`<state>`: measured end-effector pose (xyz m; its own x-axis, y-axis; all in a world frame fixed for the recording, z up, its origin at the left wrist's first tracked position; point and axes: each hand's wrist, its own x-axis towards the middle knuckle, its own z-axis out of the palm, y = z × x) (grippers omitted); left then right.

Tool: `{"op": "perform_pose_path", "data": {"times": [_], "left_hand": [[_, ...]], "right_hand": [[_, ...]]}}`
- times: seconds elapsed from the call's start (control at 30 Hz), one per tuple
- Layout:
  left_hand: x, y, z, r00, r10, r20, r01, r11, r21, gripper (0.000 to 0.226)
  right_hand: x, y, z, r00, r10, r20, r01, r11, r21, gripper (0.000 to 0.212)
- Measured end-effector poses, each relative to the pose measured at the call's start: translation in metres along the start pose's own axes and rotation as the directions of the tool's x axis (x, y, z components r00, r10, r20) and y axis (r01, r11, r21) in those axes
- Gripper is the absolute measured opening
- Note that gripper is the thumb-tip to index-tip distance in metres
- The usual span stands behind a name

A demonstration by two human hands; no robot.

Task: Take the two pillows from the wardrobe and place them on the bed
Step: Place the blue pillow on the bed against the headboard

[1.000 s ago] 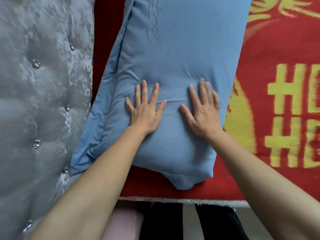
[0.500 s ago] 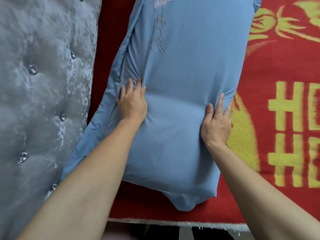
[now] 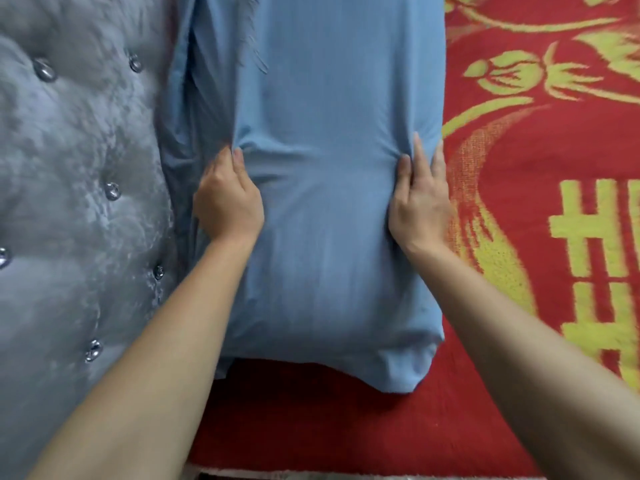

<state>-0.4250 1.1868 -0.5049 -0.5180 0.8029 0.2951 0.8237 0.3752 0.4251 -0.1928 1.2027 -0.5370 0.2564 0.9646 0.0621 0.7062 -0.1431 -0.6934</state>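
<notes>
A light blue pillow (image 3: 329, 209) lies lengthwise on the bed's red blanket (image 3: 519, 209), its left edge against the grey tufted headboard (image 3: 76, 202). My left hand (image 3: 227, 199) pinches the pillow's left side, with the fingers curled into the fabric. On the pillow's right side my right hand (image 3: 420, 199) grips the edge, and the cloth bunches between the two hands. The pillow's far end runs out of the top of the frame. Only one pillow is in view.
The red blanket carries yellow flower and letter patterns on the right. Its near edge (image 3: 346, 474) runs along the bottom of the frame. The headboard with shiny buttons fills the left side.
My hands went from lying flat on top of the pillow to gripping its two sides. The pillow has turned from slanted to straight, alongside the headboard.
</notes>
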Motion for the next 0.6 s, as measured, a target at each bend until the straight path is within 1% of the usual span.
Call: {"op": "perform_pose_path", "data": {"times": [0.07, 0.1, 0.17, 0.2, 0.23, 0.3, 0.37, 0.47, 0.6], "left_hand": [[0.006, -0.018, 0.011, 0.978, -0.096, 0.183, 0.079, 0.992, 0.097, 0.045], [0.0, -0.026, 0.016, 0.956, -0.113, 0.273, 0.075, 0.987, 0.144, 0.049], [-0.031, -0.041, 0.024, 0.913, -0.043, 0.406, -0.042, 0.979, 0.198, 0.057], [-0.049, -0.048, 0.027, 0.892, -0.021, 0.451, -0.084, 0.974, 0.212, 0.059], [-0.065, -0.056, 0.029, 0.878, -0.033, 0.478, -0.082, 0.972, 0.219, 0.06], [-0.085, -0.068, 0.032, 0.868, -0.106, 0.485, -0.009, 0.973, 0.23, 0.063], [-0.092, -0.074, 0.033, 0.869, -0.139, 0.476, 0.023, 0.97, 0.24, 0.067], [-0.094, -0.074, 0.032, 0.878, -0.107, 0.467, 0.004, 0.976, 0.216, 0.071], [-0.114, -0.077, 0.027, 0.885, -0.101, 0.455, -0.009, 0.972, 0.234, 0.074]], "right_hand": [[0.008, -0.002, 0.016, 0.986, 0.004, 0.167, 0.019, 0.991, -0.133, 0.052], [0.005, -0.001, 0.022, 0.967, -0.001, 0.254, 0.056, 0.975, -0.213, 0.057], [-0.013, 0.01, 0.03, 0.919, -0.001, 0.393, 0.152, 0.924, -0.352, 0.065], [-0.025, 0.017, 0.031, 0.905, 0.003, 0.426, 0.177, 0.906, -0.384, 0.068], [-0.037, 0.024, 0.03, 0.898, 0.003, 0.439, 0.188, 0.9, -0.392, 0.07], [-0.056, 0.036, 0.027, 0.895, -0.016, 0.447, 0.207, 0.901, -0.382, 0.074], [-0.07, 0.041, 0.026, 0.9, -0.019, 0.435, 0.207, 0.898, -0.389, 0.077], [-0.086, 0.044, 0.028, 0.915, 0.002, 0.403, 0.166, 0.909, -0.383, 0.081], [-0.098, 0.056, 0.027, 0.907, -0.067, 0.415, 0.237, 0.897, -0.374, 0.083]]}}
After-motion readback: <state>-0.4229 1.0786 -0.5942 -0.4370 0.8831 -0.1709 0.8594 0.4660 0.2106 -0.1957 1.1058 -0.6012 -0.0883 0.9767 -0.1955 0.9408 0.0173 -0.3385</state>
